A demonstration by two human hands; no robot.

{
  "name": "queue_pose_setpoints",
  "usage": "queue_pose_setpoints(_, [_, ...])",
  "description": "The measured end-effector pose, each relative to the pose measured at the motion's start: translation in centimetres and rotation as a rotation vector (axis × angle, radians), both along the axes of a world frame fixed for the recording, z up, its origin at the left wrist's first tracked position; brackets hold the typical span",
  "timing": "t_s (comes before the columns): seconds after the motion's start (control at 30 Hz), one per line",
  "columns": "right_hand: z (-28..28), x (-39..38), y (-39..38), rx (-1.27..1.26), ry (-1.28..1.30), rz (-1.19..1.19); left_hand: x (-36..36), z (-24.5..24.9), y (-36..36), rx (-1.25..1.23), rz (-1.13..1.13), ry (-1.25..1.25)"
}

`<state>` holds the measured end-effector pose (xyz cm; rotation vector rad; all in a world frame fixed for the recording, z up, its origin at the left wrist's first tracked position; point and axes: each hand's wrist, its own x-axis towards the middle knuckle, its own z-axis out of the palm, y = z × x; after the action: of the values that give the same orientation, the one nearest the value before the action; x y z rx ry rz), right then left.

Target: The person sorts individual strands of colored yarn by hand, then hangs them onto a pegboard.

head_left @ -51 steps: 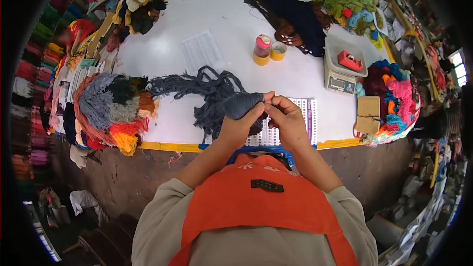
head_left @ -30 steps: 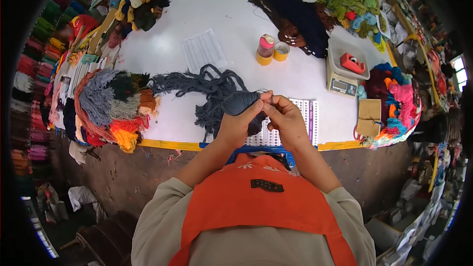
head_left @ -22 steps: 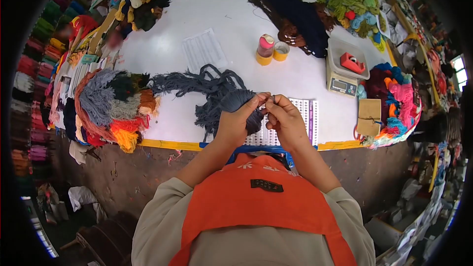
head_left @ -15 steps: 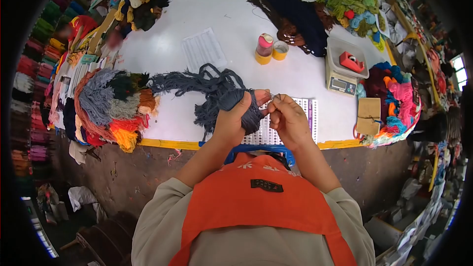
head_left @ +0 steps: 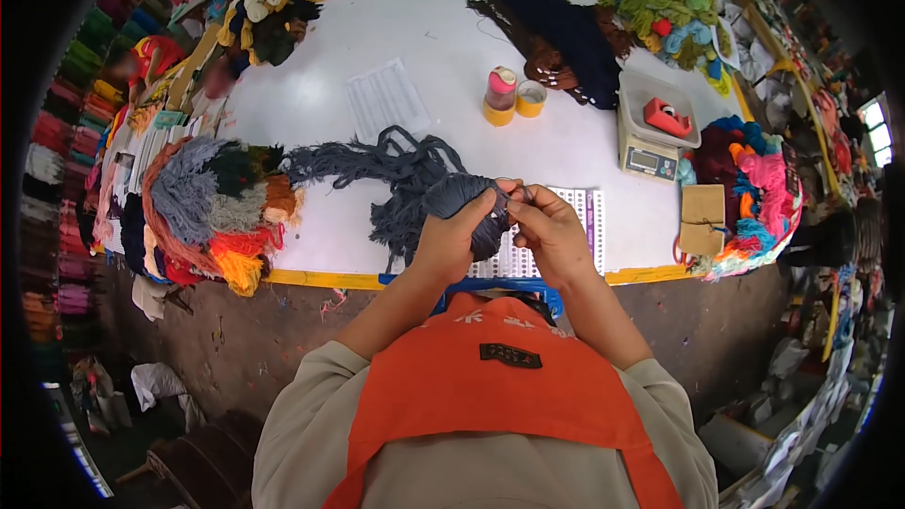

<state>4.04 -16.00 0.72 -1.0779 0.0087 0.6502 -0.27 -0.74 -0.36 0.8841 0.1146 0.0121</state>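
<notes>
Hands and yarn at a white table (head_left: 311, 85); places are given from the scale (head_left: 650, 146).

**Change.** Half a second earlier the grey yarn bundle (head_left: 462, 198) lay lower across the left fingers, and the right hand's pinch stood just apart from it. Now the bundle sits rounded and higher in the left hand (head_left: 451, 240), and the right fingertips meet the left thumb at the bundle's near edge. Judged from this, the bundle has been turned in the grip and the fingertip work on it goes on.

**Hands.** The left hand is closed around the bundle. The right hand (head_left: 551, 231) is pinched shut at the bundle's edge; whether it holds a single strand is too fine to tell. Both hands are left of the scale and nearer the person, above the table's front edge.

**Count.**
- One grey yarn bundle, in the hands.
- One loose grey heap (head_left: 377, 170), left of the scale, just beyond the hands.
- One red tape dispenser (head_left: 667, 117), on the scale's pan.
- Two yellow rolls (head_left: 501, 97), side by side, just left of the scale and farther off.
- One printed sheet (head_left: 382, 99), farther left.
- One label sheet (head_left: 584, 212), between the hands and the scale.
- One brown card packet (head_left: 704, 219), right of the scale and nearer.
- One mixed-colour heap (head_left: 212, 203), far left.
- One dark heap (head_left: 566, 28), beyond the scale.
</notes>
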Motion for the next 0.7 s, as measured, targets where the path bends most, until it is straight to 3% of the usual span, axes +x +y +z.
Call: queue_pose_setpoints(0.7, [-0.31,-0.08,-0.13,0.126,0.058,-0.012,-0.07,-0.70,-0.04,0.132,0.064,-0.006])
